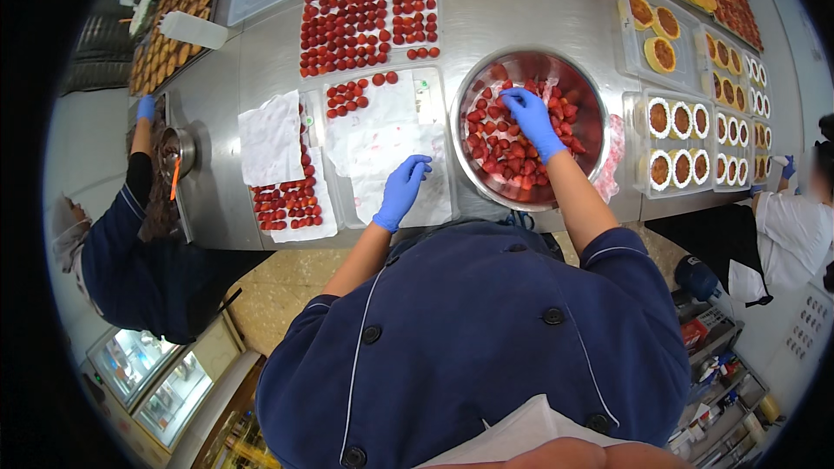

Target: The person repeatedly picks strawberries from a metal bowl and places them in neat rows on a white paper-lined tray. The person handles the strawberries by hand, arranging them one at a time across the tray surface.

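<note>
My right hand (pixel 533 118), in a blue glove, reaches into a large steel bowl (pixel 464 172) of strawberries (pixel 518 156). Its fingertips point down among the fruit; whether they grip one is hidden. Over a paper-lined tray (pixel 384 143) to the left of the bowl is my gloved left hand (pixel 402 190), holding nothing, its fingers loosely spread. A small group of strawberries (pixel 347 98) sits in rows at that tray's far left corner. Behind it, another tray bears many rows of strawberries (pixel 345 26). Farther left, a paper sheet (pixel 270 143) partly covers more strawberries (pixel 287 205).
Clear plastic containers of tarts (pixel 679 143) stand to the right. Crumpled pink-stained plastic (pixel 611 159) lies beside the bowl. A co-worker (pixel 124 247) stands at left near a small steel bowl (pixel 179 150); another person (pixel 791 221) works at right. A squeeze bottle (pixel 192 29) lies at back left.
</note>
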`<move>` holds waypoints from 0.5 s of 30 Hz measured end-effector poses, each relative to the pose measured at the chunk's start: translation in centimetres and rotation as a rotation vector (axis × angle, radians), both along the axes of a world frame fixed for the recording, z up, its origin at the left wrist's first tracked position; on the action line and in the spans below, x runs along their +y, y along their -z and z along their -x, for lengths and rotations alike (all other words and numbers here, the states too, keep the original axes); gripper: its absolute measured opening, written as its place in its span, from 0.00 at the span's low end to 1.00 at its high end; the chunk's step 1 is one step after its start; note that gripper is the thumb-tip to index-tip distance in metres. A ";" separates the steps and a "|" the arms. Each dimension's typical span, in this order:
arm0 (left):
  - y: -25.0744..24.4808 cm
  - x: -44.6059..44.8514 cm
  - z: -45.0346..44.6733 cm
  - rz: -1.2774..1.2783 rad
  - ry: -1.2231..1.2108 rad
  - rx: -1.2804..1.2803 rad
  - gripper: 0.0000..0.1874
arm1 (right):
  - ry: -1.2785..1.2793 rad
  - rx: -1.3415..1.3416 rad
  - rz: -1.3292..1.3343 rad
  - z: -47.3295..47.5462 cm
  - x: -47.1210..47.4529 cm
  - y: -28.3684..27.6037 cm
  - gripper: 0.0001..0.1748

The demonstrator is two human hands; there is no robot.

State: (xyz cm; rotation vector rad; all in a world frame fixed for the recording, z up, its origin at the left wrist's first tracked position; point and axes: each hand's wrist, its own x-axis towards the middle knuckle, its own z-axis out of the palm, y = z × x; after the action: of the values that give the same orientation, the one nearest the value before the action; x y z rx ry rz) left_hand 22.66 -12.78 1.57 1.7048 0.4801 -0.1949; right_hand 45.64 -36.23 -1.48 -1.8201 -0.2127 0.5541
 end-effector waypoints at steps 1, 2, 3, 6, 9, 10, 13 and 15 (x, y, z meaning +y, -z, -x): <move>0.0 0.1 -0.2 0.018 -0.011 -0.015 0.13 | 0.069 0.198 -0.132 0.1 -0.5 -0.6 0.12; -0.2 0.2 -0.6 0.036 -0.021 -0.030 0.13 | 0.130 0.402 -0.274 0.1 -1.3 -1.6 0.12; -0.5 0.2 -1.0 0.049 -0.032 -0.001 0.14 | 0.194 0.606 -0.417 0.2 -2.0 -2.8 0.12; -2.4 -0.1 -2.3 0.247 -0.052 0.036 0.16 | 0.118 0.682 -0.571 2.1 -2.5 -7.4 0.12; -5.2 -2.7 -3.1 0.737 -0.022 0.093 0.21 | -0.186 0.515 -0.426 6.1 -1.5 -12.4 0.12; -6.1 -4.5 -3.1 0.949 -0.110 0.138 0.23 | -0.231 0.480 -0.342 8.0 -0.2 -13.6 0.12; -7.9 -7.1 -3.1 1.420 -0.238 0.193 0.28 | -0.360 0.065 -0.017 11.5 2.4 -16.3 0.12; -8.0 -7.7 -3.2 1.574 -0.395 0.195 0.29 | -0.396 -0.220 -0.001 12.4 3.0 -17.3 0.13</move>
State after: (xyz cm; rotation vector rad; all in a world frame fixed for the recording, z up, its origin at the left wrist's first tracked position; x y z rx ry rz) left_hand 25.90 -20.49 9.60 0.0476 0.5480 -0.3242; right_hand 33.28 -33.26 15.80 -1.8462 -0.7338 0.6247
